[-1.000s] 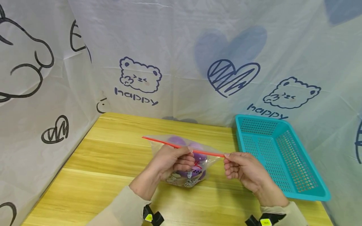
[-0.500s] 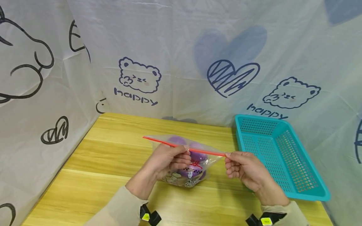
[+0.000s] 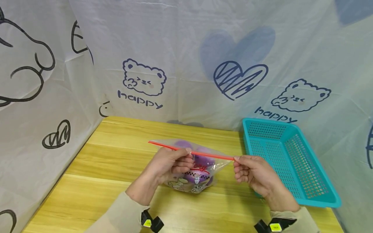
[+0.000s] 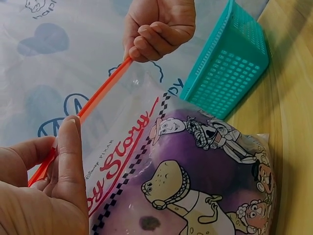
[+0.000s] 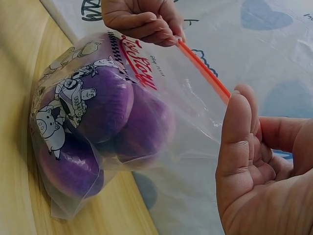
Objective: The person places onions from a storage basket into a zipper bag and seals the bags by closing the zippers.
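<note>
A clear zip bag [image 3: 201, 177] printed with cartoon figures rests on the table, with several round purple things [image 5: 103, 105] inside. Its red zip strip [image 3: 212, 156] is stretched between both hands. My left hand [image 3: 170, 165] pinches the strip left of its middle, between thumb and fingers. The right hand [image 3: 256, 174] grips the strip's right end, thumb on top. In the left wrist view the red strip runs taut up to the right hand [image 4: 159, 29]. Behind the left hand, part of the bag is hidden.
A teal plastic basket [image 3: 317, 165] with perforated sides stands at the right, close to the right hand. The yellow wood-grain table [image 3: 96, 161] stretches to a white printed cloth [image 3: 186, 64] hung behind and at the left.
My left hand has slid left along the red strip, uncovering more of the bag's print. The right hand still holds its end and has shifted very slightly right.
</note>
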`<state>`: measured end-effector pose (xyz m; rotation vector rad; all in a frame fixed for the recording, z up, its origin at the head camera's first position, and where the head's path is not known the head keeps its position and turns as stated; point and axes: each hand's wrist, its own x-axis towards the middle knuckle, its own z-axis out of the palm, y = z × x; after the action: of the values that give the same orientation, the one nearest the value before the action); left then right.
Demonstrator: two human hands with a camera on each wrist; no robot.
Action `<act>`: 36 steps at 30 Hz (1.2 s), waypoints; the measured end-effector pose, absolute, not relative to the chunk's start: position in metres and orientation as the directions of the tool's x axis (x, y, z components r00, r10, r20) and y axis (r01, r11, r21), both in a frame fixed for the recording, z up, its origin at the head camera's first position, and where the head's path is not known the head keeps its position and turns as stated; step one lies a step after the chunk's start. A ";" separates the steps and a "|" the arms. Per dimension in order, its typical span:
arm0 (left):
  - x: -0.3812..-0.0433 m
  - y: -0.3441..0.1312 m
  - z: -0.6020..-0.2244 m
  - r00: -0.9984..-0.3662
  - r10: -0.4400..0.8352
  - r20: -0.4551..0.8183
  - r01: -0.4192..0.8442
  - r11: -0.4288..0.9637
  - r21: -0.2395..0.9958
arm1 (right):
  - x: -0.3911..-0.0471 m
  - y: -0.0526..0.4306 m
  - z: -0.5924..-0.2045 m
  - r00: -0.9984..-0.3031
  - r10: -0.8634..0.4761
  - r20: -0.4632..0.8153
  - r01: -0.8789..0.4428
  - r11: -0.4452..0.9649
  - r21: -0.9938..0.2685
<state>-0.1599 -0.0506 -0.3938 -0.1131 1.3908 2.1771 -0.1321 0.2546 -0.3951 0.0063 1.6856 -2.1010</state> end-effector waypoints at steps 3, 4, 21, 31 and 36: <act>-0.161 -0.053 -0.394 -0.847 0.398 -0.353 -0.489 -0.319 0.812 | -0.133 0.255 -0.395 -0.901 -0.337 -0.273 0.341 -0.161 -0.926; -0.161 -0.053 -0.394 -0.848 0.396 -0.353 -0.487 -0.318 0.813 | -0.133 0.255 -0.395 -0.901 -0.337 -0.272 0.340 -0.162 -0.926; -0.162 -0.067 -0.391 -0.876 0.363 -0.318 -0.436 -0.313 0.844 | -0.137 0.258 -0.395 -0.912 -0.322 -0.254 0.323 -0.182 -0.929; -0.163 -0.078 -0.391 -0.890 0.336 -0.307 -0.413 -0.312 0.855 | -0.136 0.258 -0.394 -0.919 -0.296 -0.260 0.322 -0.184 -0.929; -0.163 -0.085 -0.391 -0.898 0.322 -0.300 -0.397 -0.300 0.867 | -0.136 0.259 -0.394 -0.921 -0.290 -0.260 0.323 -0.195 -0.926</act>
<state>-0.1634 -0.0854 -0.3909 -0.0948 1.5127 2.2242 -0.1360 0.2589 -0.3941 0.0384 1.6869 -2.1623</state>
